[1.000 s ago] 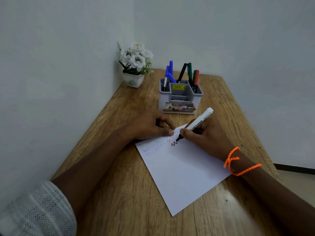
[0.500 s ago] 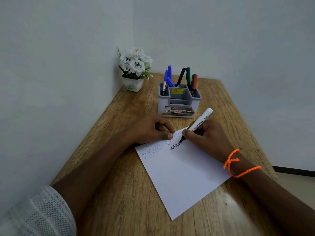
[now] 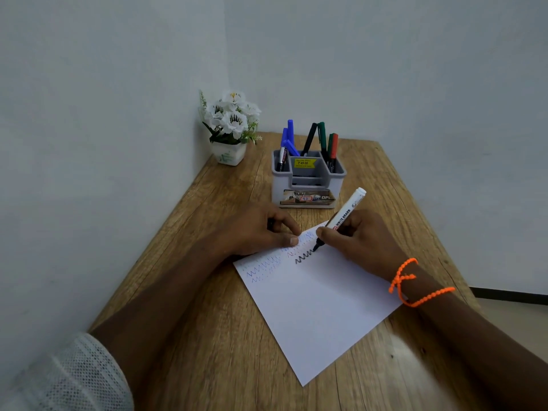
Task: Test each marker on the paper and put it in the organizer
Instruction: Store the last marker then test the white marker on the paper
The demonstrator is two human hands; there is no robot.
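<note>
Pinched in right hand (image 3: 360,243): whiteboard marker (image 3: 341,220), tip on paper (image 3: 314,304) near its far corner, black zigzag (image 3: 304,257) being drawn. Paper pressed flat by left hand (image 3: 261,232); something dark, likely cap, tucked under fingers. Test step underway. Next: marker to be capped, then stood in organizer (image 3: 308,180) at table's far end.

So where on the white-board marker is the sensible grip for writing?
Low on the barrel, just above the black tip, as the right hand pinches it now. The marker slants up and away toward the organizer, so come from its right side.
</note>
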